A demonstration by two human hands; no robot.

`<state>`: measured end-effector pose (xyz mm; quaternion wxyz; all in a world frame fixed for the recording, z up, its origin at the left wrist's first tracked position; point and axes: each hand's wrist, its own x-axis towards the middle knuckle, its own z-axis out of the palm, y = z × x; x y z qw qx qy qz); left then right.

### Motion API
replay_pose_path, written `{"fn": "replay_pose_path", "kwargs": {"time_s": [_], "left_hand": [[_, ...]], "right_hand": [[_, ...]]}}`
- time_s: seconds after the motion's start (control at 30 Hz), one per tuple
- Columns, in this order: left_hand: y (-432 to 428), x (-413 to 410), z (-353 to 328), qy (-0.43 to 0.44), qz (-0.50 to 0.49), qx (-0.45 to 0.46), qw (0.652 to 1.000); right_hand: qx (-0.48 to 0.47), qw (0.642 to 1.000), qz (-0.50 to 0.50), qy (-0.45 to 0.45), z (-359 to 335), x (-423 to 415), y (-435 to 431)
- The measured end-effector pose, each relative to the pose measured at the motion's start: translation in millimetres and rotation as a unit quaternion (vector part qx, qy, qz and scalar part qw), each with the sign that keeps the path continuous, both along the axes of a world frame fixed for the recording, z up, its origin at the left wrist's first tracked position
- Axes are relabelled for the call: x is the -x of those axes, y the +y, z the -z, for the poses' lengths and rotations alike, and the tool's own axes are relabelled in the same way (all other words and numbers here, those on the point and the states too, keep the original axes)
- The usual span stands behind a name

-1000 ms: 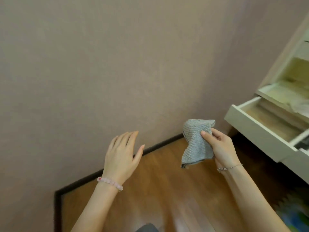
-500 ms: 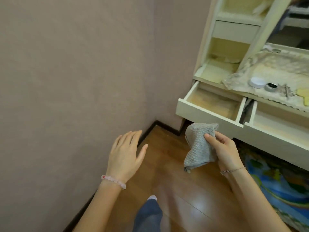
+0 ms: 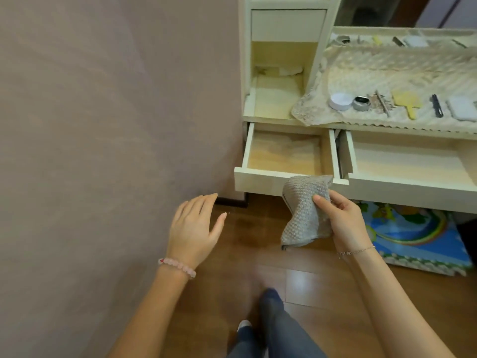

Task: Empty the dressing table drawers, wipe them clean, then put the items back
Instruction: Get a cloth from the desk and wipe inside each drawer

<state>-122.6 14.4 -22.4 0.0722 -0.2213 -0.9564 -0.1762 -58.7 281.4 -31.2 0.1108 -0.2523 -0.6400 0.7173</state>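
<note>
Wooden floor [image 3: 232, 254] runs from the person's feet up to the dressing desk [image 3: 273, 99]. Short of the left drawer [image 3: 284, 156], the left hand [image 3: 192, 228] hovers with fingers spread and relaxed, holding nothing. The right hand [image 3: 340, 223] pinches a grey cloth [image 3: 302, 210] just in front of that drawer's front panel. It and the right drawer [image 3: 402, 161] beside it both stand pulled out and bare, so emptying looks done. Beyond the left drawer, on the lace cover [image 3: 387, 71], lie a white jar [image 3: 340, 101], a small tin [image 3: 361, 103] and other small items. Wiping seems about to begin; putting the items back remains.
</note>
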Motion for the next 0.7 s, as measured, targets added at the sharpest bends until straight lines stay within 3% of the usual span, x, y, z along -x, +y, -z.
{"fn": "replay_pose_path", "kwargs": {"time_s": [0.53, 0.7], "left_hand": [[125.0, 200.0, 65.1, -0.083, 0.043, 0.010, 0.996], [155.3, 249.9, 106.3, -0.166, 0.031, 0.047, 0.985]], "right_hand": [[-0.008, 0.996, 0.078, -0.036, 32.9, 166.8, 119.8], [-0.023, 0.992, 0.094, -0.076, 58.5, 204.4, 145.4]]}}
